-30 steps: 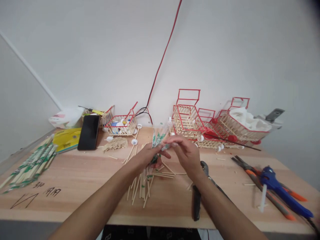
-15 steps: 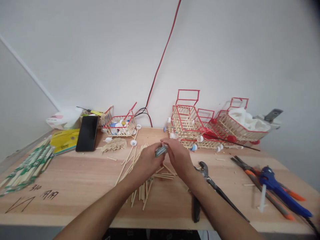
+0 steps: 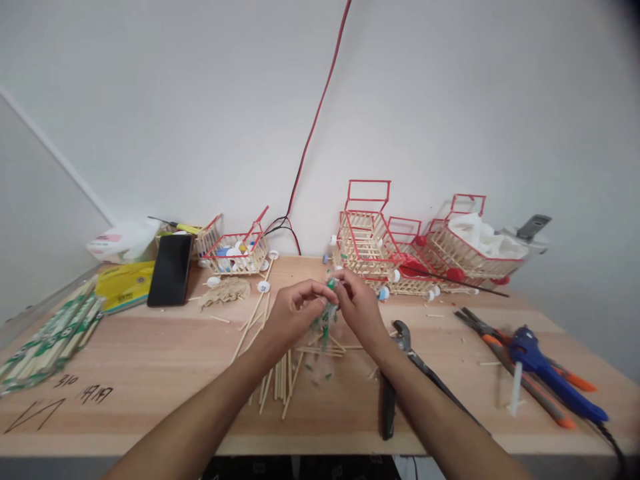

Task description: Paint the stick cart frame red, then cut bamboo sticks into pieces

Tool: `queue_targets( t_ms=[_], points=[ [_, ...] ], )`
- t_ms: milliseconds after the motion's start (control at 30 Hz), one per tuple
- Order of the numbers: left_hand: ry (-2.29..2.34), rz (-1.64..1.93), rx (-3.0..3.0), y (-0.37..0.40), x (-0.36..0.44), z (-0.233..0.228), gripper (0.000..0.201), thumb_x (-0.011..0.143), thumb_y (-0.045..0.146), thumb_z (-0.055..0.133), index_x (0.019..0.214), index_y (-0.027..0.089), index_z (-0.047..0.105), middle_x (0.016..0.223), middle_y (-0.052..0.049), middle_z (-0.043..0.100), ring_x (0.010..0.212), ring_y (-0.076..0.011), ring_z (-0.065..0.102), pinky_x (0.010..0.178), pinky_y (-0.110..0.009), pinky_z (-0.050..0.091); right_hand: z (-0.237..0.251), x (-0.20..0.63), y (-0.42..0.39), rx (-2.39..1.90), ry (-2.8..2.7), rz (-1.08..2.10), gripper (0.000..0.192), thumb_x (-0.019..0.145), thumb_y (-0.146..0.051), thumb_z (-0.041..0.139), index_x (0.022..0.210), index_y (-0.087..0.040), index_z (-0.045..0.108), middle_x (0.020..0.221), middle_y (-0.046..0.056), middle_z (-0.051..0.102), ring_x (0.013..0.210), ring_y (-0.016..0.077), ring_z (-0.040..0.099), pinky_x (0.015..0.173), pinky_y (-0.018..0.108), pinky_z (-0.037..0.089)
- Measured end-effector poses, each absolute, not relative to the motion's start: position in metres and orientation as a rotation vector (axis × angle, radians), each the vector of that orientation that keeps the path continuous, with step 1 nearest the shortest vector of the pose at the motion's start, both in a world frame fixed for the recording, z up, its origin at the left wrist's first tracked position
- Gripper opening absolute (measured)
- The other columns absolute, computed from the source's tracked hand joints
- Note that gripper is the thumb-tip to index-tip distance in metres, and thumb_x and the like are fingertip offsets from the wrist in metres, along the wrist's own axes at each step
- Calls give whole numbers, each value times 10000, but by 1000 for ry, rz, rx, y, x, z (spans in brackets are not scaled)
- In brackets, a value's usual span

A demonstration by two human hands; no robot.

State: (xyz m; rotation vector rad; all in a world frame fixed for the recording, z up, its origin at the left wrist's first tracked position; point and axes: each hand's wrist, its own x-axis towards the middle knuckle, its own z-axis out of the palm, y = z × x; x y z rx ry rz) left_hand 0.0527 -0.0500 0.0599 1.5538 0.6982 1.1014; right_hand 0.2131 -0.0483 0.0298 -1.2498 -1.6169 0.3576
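Note:
My left hand [image 3: 290, 313] and my right hand [image 3: 357, 307] meet over the middle of the wooden table [image 3: 150, 360]. Between their fingertips they pinch a crumpled clear wrapper with green print [image 3: 326, 313], whose loose end hangs down toward the table. Under the hands lies a scatter of thin wooden sticks [image 3: 283, 377]. Black-handled pliers [image 3: 400, 373] lie just to the right of my right wrist.
Red-and-wood stick carts [image 3: 370, 240] stand along the wall, with a smaller basket [image 3: 237, 253] of caps at the left. A black phone [image 3: 171, 270], yellow packet [image 3: 123, 285] and wrapped chopsticks [image 3: 47, 340] lie left. A blue glue gun [image 3: 550, 370] and orange-handled tools [image 3: 520, 373] lie right. A red cable [image 3: 320, 113] hangs down the wall.
The wrapper, held upright a second ago, was bunched between both hands and now hangs downward. The hands stayed over the stick pile; the view shifted slightly.

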Motion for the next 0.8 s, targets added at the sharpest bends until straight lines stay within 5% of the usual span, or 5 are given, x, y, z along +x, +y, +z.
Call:
queue_targets(
  t_ms=[167,367,633,800],
  points=[
    [711,965,1417,-42,57,55,183,723,311,684,682,134,667,647,-20,625,642,-129,554,669,-241,436,37,212,-50,-1117,-1531,486,157,888,-301,482,907,-215,612,1068,70,645,946,195,612,832,320,467],
    [718,1058,1236,-35,64,35,309,555,276,815,792,125,684,787,-44,689,712,-139,607,693,-247,463,40,204,-56,-1065,-1419,798,137,881,-328,506,877,-219,588,1209,77,629,1184,217,547,959,366,437],
    [825,1109,1356,-39,63,35,283,625,325,776,826,130,732,761,-19,684,692,-143,581,643,-229,433,45,196,-63,-993,-1525,883,190,875,-372,542,878,-218,654,1281,85,605,1259,224,497,1078,398,333],
    [880,1096,1377,-41,61,37,233,700,355,711,761,130,704,717,-13,654,654,-129,547,623,-222,414,45,196,-61,-975,-1529,891,326,910,-394,477,1173,-242,597,1337,78,558,1246,203,512,1045,370,390]
  ],
)
